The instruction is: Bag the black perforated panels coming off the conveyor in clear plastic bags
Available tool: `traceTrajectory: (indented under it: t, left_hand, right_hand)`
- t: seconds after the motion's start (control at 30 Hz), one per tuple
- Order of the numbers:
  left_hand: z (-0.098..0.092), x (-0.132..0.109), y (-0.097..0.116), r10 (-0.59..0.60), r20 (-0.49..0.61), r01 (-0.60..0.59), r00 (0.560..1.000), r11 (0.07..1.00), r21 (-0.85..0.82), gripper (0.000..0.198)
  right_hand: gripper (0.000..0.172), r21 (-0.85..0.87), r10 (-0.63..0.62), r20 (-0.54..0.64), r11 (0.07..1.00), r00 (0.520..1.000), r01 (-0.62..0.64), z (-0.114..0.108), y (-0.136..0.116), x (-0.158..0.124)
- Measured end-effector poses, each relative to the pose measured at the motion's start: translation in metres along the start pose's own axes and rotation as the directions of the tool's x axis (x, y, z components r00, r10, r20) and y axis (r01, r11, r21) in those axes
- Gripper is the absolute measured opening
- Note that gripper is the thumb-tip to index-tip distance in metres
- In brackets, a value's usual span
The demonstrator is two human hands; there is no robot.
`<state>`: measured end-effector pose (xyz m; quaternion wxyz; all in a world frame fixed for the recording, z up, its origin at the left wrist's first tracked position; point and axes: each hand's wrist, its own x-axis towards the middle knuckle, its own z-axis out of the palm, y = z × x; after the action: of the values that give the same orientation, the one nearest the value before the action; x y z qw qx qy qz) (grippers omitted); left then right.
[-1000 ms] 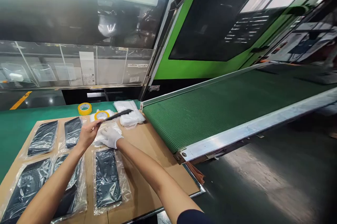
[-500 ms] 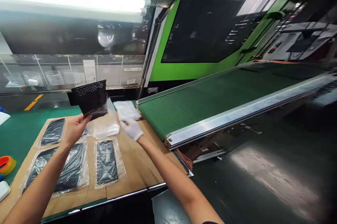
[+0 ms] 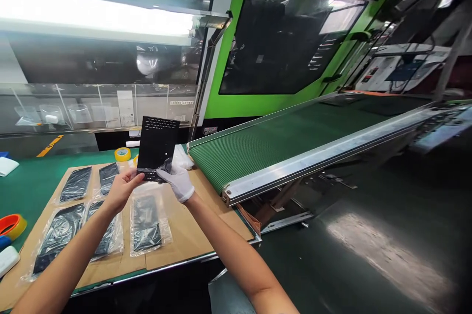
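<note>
A black perforated plastic panel (image 3: 158, 144) stands upright above the workbench, gripped at its lower edge by both hands. My bare left hand (image 3: 121, 190) pinches its bottom left corner. My right hand (image 3: 177, 181), in a white glove, closes on the bottom right. Several more black panels sealed in clear bags (image 3: 146, 223) lie flat on the cardboard sheet (image 3: 188, 228) below. A small stack of empty clear bags (image 3: 182, 156) sits just behind the held panel.
A green conveyor belt (image 3: 295, 137) with a metal rail runs off to the right of the bench. Yellow tape rolls (image 3: 122, 153) sit at the back, an orange tape roll (image 3: 11, 225) at the left edge. A green machine stands behind.
The panel has been turned upright and moved right. My gloved right hand left the bags and took hold of the panel's lower edge beside my left hand.
</note>
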<state>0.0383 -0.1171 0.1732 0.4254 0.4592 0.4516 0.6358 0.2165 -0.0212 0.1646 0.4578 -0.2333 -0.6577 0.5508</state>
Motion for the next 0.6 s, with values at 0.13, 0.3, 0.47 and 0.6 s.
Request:
traceTrajectory:
  t: [0.13,0.3,0.47,0.6]
  left_hand:
    - [0.0,-0.002,-0.003,0.006,-0.076,-0.011,0.997,0.998,-0.067,0.049]
    - [0.0,-0.001,-0.005,0.033,-0.093,-0.039,0.995,0.998,-0.058,0.043]
    - [-0.001,0.002,-0.011,-0.011,-0.098,-0.005,0.995,0.986,-0.166,0.046]
    - [-0.001,0.004,-0.016,-0.058,-0.097,0.037,0.994,0.978,-0.203,0.053]
  right_hand:
    - [0.045,0.124,0.081,0.072,0.988,0.994,-0.09,0.006,0.001,0.0]
    - [0.042,0.128,0.079,0.153,0.987,0.985,-0.099,0.002,0.0,0.001]
    - [0.045,0.134,0.076,0.092,0.987,0.993,-0.088,-0.016,0.002,-0.004]
    - [0.04,0.064,0.088,-0.115,0.995,0.989,-0.081,-0.024,0.012,-0.006]
